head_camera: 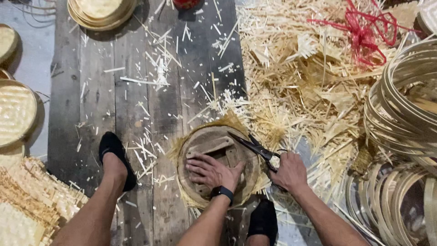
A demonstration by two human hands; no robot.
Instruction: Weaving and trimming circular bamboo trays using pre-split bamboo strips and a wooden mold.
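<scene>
Left hand (213,171), fingers spread, presses flat on the round wooden form (214,146) lying on the plank floor (91,91) between the feet. Just right, the right hand (291,172) is closed on the scissors (254,146); blades run up-left along the woven mat's fringe (230,120) at the form's upper-right rim.

Rough wooden disc (214,150); dark metal scissors (255,146); weathered planks (136,82).

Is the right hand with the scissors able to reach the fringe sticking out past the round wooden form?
Probably yes. The right hand holds the scissors with blades already at the form's upper right edge, beside the fringe; nothing blocks them.
</scene>
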